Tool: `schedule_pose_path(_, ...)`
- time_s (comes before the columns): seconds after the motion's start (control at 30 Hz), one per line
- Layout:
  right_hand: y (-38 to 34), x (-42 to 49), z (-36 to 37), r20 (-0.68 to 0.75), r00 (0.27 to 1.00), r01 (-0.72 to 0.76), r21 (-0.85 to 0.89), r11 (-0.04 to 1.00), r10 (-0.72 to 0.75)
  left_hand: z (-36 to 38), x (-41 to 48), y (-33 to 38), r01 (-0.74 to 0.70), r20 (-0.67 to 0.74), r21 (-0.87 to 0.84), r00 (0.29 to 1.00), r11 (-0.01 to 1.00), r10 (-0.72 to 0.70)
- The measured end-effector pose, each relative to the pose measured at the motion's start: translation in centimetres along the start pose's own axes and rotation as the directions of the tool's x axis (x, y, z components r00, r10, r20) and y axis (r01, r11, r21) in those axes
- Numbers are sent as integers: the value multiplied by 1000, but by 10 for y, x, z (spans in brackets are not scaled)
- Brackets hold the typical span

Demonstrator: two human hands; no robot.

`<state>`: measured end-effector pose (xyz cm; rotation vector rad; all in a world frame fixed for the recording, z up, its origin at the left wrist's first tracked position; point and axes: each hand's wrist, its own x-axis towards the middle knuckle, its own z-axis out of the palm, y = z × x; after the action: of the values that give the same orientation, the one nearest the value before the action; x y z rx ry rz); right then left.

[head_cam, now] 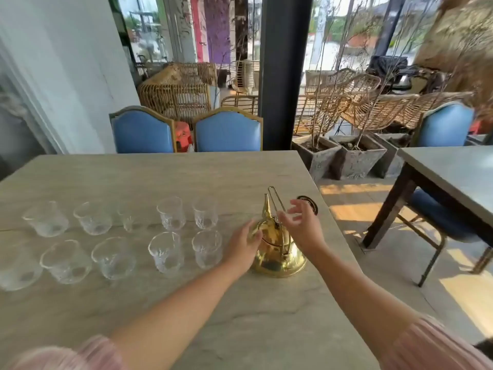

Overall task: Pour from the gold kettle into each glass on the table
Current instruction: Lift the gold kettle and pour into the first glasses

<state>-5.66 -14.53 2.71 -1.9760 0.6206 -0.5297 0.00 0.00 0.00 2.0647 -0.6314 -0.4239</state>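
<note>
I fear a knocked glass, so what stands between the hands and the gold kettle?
Nothing visible. The left hand rests against the gold kettle; the right hand is open beside its upright handle. The glasses stand off to the left.

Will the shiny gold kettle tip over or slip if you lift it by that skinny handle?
The gold kettle probably stands steady: its base is wide. Lifted by the thin wire handle, it may swing. Its polished metal looks slippery, so the left hand on its side could help.
</note>
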Motion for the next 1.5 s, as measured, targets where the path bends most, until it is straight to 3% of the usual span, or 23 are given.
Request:
schedule_pose_path(0.13,2,6,15,44,999,1,53,999,-4,8,16,-7,-16,-11,194,1000,981,18)
schedule_pose_path(0.53,10,7,32,116,988,-138,347,928,104,33,11,-23,46,50,77,998,996,-50)
schedule_pose_path(0.8,7,5,30,31,976,-198,526,827,214,29,6,-22,31,102,87,994,996,-40)
schedule_pose_path(0.93,6,4,19,41,975,-210,507,836,220,33,4,-23,33,110,156,993,987,-50)
schedule_pose_path(1.07,7,3,4,58,984,-173,470,865,166,37,-8,-18,-47,51,194,998,980,38)
schedule_pose_path(1.23,-7,3,-15,58,995,-93,432,897,75,30,-25,-4,-106,74,193,993,975,93)
schedule_pose_path(1.5,-40,-1,-21,47,994,78,276,958,-94,3,-51,1,-265,197,442,961,857,196)
